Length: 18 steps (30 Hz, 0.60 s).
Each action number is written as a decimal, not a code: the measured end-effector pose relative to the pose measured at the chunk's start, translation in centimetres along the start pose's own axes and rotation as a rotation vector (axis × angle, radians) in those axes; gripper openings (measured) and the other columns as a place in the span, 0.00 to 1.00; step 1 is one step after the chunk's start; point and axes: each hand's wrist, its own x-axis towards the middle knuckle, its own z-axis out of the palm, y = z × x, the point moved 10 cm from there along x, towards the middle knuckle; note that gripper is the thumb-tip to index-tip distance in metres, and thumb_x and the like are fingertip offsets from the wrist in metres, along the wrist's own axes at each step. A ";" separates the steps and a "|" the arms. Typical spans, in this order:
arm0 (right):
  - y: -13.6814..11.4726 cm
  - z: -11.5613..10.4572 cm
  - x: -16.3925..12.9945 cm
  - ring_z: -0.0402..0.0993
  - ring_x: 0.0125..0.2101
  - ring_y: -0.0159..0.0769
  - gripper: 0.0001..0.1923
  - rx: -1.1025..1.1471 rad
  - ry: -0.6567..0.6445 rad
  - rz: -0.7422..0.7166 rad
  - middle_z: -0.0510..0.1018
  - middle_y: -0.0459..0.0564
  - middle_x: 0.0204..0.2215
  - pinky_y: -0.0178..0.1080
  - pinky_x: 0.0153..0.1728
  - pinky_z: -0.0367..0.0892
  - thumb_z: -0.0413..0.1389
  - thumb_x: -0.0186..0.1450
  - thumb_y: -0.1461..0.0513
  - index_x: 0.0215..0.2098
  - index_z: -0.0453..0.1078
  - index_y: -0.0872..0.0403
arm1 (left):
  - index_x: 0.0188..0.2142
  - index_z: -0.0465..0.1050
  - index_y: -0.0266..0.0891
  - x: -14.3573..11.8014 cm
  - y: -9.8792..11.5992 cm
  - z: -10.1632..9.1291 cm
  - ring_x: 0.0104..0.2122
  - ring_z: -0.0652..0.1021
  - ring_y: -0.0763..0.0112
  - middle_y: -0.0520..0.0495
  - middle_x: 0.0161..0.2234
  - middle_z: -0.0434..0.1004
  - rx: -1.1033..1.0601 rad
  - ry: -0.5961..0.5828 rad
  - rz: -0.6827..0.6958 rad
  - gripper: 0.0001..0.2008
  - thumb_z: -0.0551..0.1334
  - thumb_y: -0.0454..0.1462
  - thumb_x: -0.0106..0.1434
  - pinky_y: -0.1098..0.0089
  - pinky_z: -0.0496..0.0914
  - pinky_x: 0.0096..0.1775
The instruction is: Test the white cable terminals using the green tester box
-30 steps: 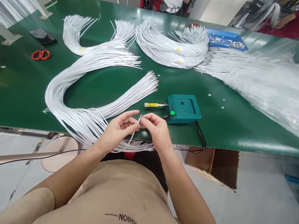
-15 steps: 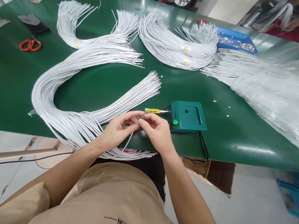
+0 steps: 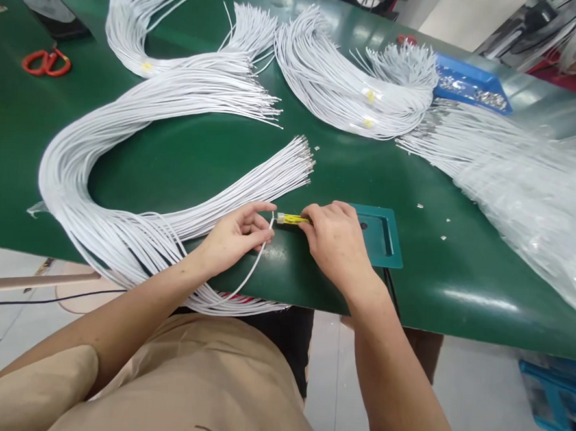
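Between the thumb and fingers of my left hand (image 3: pixel 242 233) is the end of a single white wire (image 3: pixel 251 272), its tip pointing up and its length hanging toward the table edge. Just right of that tip lies a yellow-handled screwdriver (image 3: pixel 290 219) with a clear end cap. My right hand (image 3: pixel 338 241) is closed over the screwdriver's right part, hiding its shaft. Behind that hand sits a teal device (image 3: pixel 381 247) with a recessed top, its left side covered. A long bundle of white wires (image 3: pixel 72 150) curves around to the left, its near ends by my lap.
Further bundles of white wires (image 3: pixel 344 95) lie at the back of the green table (image 3: pixel 174 160). Red-handled scissors (image 3: pixel 46 62) and a dark phone (image 3: pixel 56 18) are far left. A blue tray (image 3: pixel 472 84) holds small metal parts. Plastic-wrapped wires (image 3: pixel 528 185) spread at right.
My right hand has left the wire and moved right onto the screwdriver and device. My left hand keeps the wire, now held alone with its tip beside the screwdriver's cap.
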 end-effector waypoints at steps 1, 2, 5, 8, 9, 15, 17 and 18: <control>0.2 0.3 0.1 0.69 0.33 0.41 0.04 -0.002 -0.040 -0.013 0.78 0.51 0.30 0.45 0.47 0.57 0.52 0.65 0.65 0.35 0.68 0.55 | 0.49 0.67 0.39 0.2 0.0 0.1 0.29 0.75 0.74 0.53 0.29 0.72 0.031 0.000 0.015 0.22 0.65 0.35 0.55 0.75 0.69 0.30; 0.2 0.5 0.1 0.68 0.32 0.40 0.03 0.001 -0.068 -0.023 0.78 0.50 0.29 0.45 0.47 0.57 0.52 0.64 0.66 0.34 0.68 0.55 | 0.50 0.67 0.39 0.3 0.1 0.2 0.29 0.75 0.74 0.53 0.29 0.72 0.058 0.001 0.031 0.21 0.65 0.35 0.55 0.74 0.69 0.30; 0.3 0.7 0.2 0.68 0.35 0.40 0.04 0.021 -0.083 -0.029 0.77 0.50 0.30 0.43 0.45 0.57 0.54 0.61 0.69 0.34 0.67 0.55 | 0.50 0.67 0.39 0.6 0.2 0.2 0.29 0.75 0.74 0.52 0.29 0.72 0.129 0.014 0.069 0.21 0.64 0.34 0.56 0.73 0.69 0.32; 0.5 0.5 0.3 0.66 0.36 0.41 0.05 0.019 -0.054 -0.001 0.76 0.50 0.28 0.42 0.41 0.57 0.54 0.60 0.69 0.32 0.68 0.54 | 0.50 0.67 0.39 0.9 0.1 0.0 0.30 0.75 0.73 0.52 0.29 0.73 0.184 0.033 0.086 0.21 0.63 0.34 0.57 0.71 0.69 0.34; 0.6 0.4 0.3 0.65 0.36 0.42 0.05 0.013 -0.041 0.009 0.75 0.50 0.27 0.42 0.39 0.56 0.54 0.59 0.69 0.31 0.68 0.54 | 0.50 0.67 0.39 0.9 0.1 -0.2 0.30 0.76 0.72 0.52 0.29 0.73 0.203 0.045 0.091 0.21 0.63 0.35 0.57 0.71 0.69 0.34; 1.0 0.3 0.5 0.63 0.33 0.40 0.05 0.008 -0.001 0.048 0.71 0.49 0.23 0.42 0.38 0.55 0.55 0.59 0.69 0.30 0.69 0.54 | 0.50 0.69 0.41 1.2 0.0 -0.6 0.30 0.76 0.72 0.52 0.29 0.74 0.316 0.094 0.113 0.20 0.62 0.34 0.56 0.70 0.70 0.35; 1.1 0.3 0.6 0.63 0.33 0.40 0.04 0.010 -0.005 0.057 0.71 0.49 0.22 0.42 0.38 0.56 0.56 0.59 0.68 0.29 0.70 0.53 | 0.49 0.69 0.41 1.2 -0.1 -0.5 0.29 0.76 0.72 0.52 0.29 0.75 0.359 0.097 0.108 0.20 0.62 0.34 0.56 0.70 0.70 0.35; 1.1 0.4 0.6 0.63 0.33 0.40 0.04 0.009 -0.011 0.061 0.71 0.49 0.22 0.42 0.38 0.56 0.56 0.59 0.68 0.29 0.70 0.53 | 0.49 0.70 0.42 1.3 -0.1 -0.5 0.29 0.76 0.73 0.52 0.29 0.75 0.379 0.097 0.107 0.20 0.62 0.34 0.55 0.70 0.70 0.36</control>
